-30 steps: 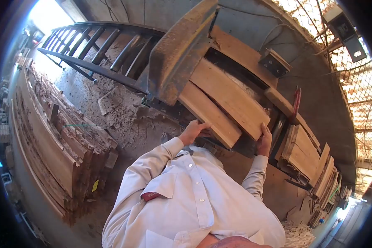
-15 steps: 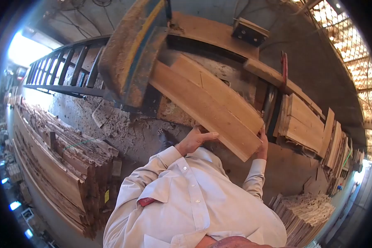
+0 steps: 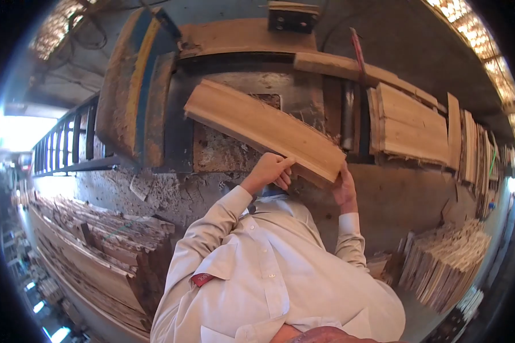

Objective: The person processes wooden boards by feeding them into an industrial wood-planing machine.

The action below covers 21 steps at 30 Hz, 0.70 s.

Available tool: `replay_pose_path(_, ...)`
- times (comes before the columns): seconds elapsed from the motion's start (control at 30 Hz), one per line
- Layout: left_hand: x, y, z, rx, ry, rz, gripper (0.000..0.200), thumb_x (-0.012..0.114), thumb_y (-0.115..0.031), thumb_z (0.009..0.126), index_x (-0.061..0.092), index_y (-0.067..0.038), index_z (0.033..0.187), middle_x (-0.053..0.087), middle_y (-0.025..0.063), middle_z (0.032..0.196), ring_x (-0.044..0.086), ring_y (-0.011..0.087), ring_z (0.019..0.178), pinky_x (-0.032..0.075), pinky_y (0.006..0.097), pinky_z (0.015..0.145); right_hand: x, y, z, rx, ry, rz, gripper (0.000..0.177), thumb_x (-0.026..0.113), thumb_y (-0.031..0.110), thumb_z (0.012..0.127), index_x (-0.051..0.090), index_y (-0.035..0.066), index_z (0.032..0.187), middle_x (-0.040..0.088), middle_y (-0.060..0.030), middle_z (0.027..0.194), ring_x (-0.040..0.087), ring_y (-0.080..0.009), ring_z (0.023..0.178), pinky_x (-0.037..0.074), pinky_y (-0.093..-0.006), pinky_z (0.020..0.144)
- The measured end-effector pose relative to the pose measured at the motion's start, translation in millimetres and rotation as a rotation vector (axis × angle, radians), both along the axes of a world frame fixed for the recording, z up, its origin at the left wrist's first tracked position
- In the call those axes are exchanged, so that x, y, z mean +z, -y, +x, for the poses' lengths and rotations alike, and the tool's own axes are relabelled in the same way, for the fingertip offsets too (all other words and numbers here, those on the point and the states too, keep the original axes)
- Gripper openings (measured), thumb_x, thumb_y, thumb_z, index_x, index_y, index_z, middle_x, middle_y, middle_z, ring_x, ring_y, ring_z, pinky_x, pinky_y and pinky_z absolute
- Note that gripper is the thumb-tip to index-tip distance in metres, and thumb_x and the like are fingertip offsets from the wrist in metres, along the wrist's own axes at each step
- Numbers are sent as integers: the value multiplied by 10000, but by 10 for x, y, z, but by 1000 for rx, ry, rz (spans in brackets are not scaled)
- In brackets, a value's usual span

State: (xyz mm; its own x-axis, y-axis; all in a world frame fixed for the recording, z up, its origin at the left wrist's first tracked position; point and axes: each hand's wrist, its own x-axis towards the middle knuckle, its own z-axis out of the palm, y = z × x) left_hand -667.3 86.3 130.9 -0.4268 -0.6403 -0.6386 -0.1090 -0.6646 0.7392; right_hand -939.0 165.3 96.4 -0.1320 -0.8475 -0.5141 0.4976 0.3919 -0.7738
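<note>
Two wooden planks (image 3: 266, 128) are held in front of me, slanting above the machine bed, far end to the left and near end to the right. One lies over the other, and only a strip of the lower one shows along the near edge. My left hand (image 3: 269, 171) is closed at the near long edge, its thumb against the wood and its fingers curled. At the right end, my right hand (image 3: 343, 188) grips the planks' corner, some of its fingers hidden behind the wood.
A machine head (image 3: 133, 91) with yellow and blue stripes stands left of the planks, beside a roller conveyor (image 3: 68, 140). Stacked boards (image 3: 412, 123) lie on the right, below a red lever (image 3: 357, 48). Timber piles stand at lower left (image 3: 91, 251) and lower right (image 3: 443, 263).
The planks were spread side by side and now lie one over the other, lower and farther from the machine head. My view has turned, shifting the machine leftward. Both hands keep their hold.
</note>
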Motion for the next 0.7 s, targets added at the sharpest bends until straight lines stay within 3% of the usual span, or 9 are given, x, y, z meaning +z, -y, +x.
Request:
replay_pose_path(0.13, 115, -25, 162, -110, 159, 23, 577, 681, -461, 981, 692, 111, 903, 718, 197, 749, 735, 258, 623, 600, 328, 549, -118, 30, 8, 109, -250, -19, 645, 720, 437, 965, 583, -51, 1364, 663, -112, 1281, 611, -178, 1167, 481, -322, 995)
replay_pose_path(0.2, 83, -87, 334, -58, 236, -12, 587, 684, -479, 979, 682, 108, 967, 720, 180, 762, 744, 264, 653, 610, 329, 603, 28, 14, 71, 142, -353, -14, 644, 747, 430, 942, 604, -59, 1337, 676, -127, 1249, 622, -177, 1136, 490, -326, 982)
replay_pose_path(0.27, -18, -96, 526, 18, 280, -48, 612, 675, -484, 987, 648, 113, 1117, 734, 203, 912, 759, 254, 775, 614, 341, 654, 239, 12, 101, 146, -440, 2, 664, 771, 445, 917, 621, -70, 1308, 691, -143, 1220, 636, -187, 1109, 502, -337, 971)
replay_pose_path(0.33, -439, -145, 784, 107, 115, -234, 660, 676, -483, 989, 565, 80, 1314, 704, 222, 1166, 744, 257, 972, 612, 376, 735, 257, -84, 168, 68, -402, -46, 694, 789, 447, 901, 614, -93, 1300, 699, -165, 1211, 651, -201, 1092, 518, -351, 954)
replay_pose_path(0.4, -315, -172, 749, 393, -107, -159, 663, 687, -461, 988, 514, 18, 1412, 646, 183, 1333, 694, 271, 1111, 605, 400, 824, 223, -249, 228, 47, -458, -15, 658, 785, 419, 914, 612, -83, 1304, 699, -132, 1198, 634, -174, 1081, 510, -328, 957)
replay_pose_path(0.5, -501, -106, 866, 654, -482, -6, 645, 712, -430, 978, 504, -27, 1436, 650, 130, 1343, 673, 277, 1145, 572, 404, 929, 408, -515, 373, 22, -545, -11, 716, 793, 456, 893, 605, -111, 1287, 699, -208, 1209, 668, -248, 1106, 513, -360, 975)
replay_pose_path(0.6, -486, -43, 833, 668, -555, 49, 593, 739, -375, 966, 525, -60, 1421, 648, 102, 1349, 681, 244, 1111, 550, 383, 955, 628, -833, 582, -1, -537, -25, 690, 741, 449, 937, 580, -95, 1328, 692, -203, 1233, 658, -252, 1132, 492, -362, 1011)
replay_pose_path(0.7, -641, -132, 787, 656, -411, 119, 567, 770, -342, 943, 548, -91, 1399, 632, 85, 1375, 685, 208, 1084, 540, 371, 937, 411, -1162, 762, -104, -412, -40, 649, 657, 423, 1002, 523, -64, 1410, 652, -179, 1327, 609, -232, 1218, 446, -357, 1072)
